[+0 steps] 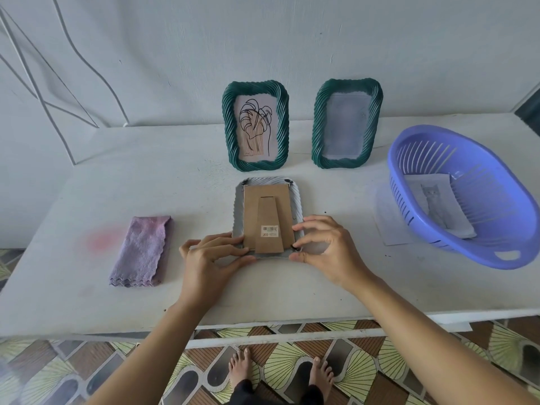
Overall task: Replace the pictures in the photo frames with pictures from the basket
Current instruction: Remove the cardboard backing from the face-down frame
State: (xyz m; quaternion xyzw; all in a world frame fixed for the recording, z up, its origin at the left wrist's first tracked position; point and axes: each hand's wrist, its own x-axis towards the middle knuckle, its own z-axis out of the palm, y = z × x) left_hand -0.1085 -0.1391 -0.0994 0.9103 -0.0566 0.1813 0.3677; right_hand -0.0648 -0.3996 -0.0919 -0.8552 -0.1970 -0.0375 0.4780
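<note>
My left hand [209, 260] and right hand [327, 252] pinch the near corners of the face-down frame [252, 217], its long side running from near to far.

White surface [87, 287]. Centre: face-down frame [267, 211], cardboard back up. 12 o'clock: leaf-drawing frame [255, 127], upright. 1 o'clock: second green frame [346, 124], upright, near the first but apart. 3 o'clock: blue basket [467, 249], with a paper sheet [388, 226] showing at its 9 o'clock edge. 9 o'clock: folded purple cloth [143, 252], pink stain [102, 239] just beside it.
</note>
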